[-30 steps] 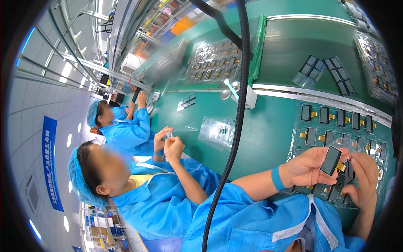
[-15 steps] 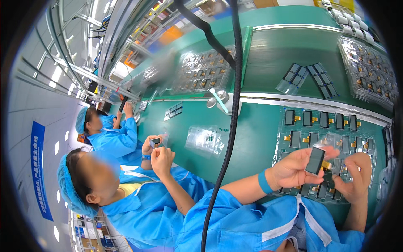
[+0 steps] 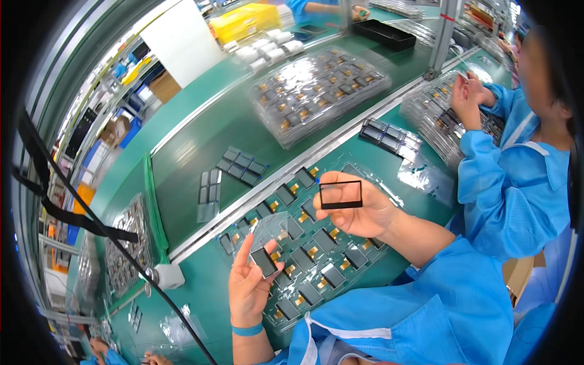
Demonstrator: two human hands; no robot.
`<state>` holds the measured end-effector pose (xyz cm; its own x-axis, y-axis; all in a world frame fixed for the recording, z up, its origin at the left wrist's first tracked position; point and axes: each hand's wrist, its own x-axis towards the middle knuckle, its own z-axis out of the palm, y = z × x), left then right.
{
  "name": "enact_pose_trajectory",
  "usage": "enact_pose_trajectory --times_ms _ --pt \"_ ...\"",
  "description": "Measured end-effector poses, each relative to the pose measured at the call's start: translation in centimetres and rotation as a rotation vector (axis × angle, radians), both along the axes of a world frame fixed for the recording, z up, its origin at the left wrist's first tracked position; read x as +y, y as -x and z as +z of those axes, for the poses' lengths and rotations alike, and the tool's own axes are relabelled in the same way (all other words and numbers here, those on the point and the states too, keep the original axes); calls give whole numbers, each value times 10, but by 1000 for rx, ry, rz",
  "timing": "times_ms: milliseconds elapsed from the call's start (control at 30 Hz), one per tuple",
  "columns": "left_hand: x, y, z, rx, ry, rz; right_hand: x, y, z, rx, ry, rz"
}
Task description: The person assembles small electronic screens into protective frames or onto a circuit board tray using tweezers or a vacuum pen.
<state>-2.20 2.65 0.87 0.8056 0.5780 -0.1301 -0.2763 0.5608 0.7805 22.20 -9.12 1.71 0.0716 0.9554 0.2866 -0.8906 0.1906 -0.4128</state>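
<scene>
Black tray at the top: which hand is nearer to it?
Right. The right hand is below the tray in the picture; the left hand is farther, lower and more leftward.

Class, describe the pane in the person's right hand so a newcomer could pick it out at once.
On the green bench, find the clear tray with rows of small grey displays. The person's right hand holds a rectangular pane over this tray. Unlike the displays, which look opaque, the pane has a black frame and a see-through middle showing the hand.
</scene>
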Motion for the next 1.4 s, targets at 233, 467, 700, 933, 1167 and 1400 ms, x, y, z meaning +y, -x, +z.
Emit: enact_pose_trajectory --times_ms 233,467,700,933,1167,1400 --pt "6 4 -17 -167 222 -123 2 -8 -22 87 -79 74" --pt "7 6 -26 -342 303 -242 3 -7 -20 79 -94 137" --pt "4 6 -29 -351 302 -263 3 -4 -18 42 -139 138" --pt "4 5 -31 -328 292 -218 -1 -3 -12 30 -128 125" --pt "2 4 -30 -298 292 -189 -1 -3 -13 64 -111 92" --pt "1 4 -28 -273 293 -155 -1 -1 -12 79 -113 77"
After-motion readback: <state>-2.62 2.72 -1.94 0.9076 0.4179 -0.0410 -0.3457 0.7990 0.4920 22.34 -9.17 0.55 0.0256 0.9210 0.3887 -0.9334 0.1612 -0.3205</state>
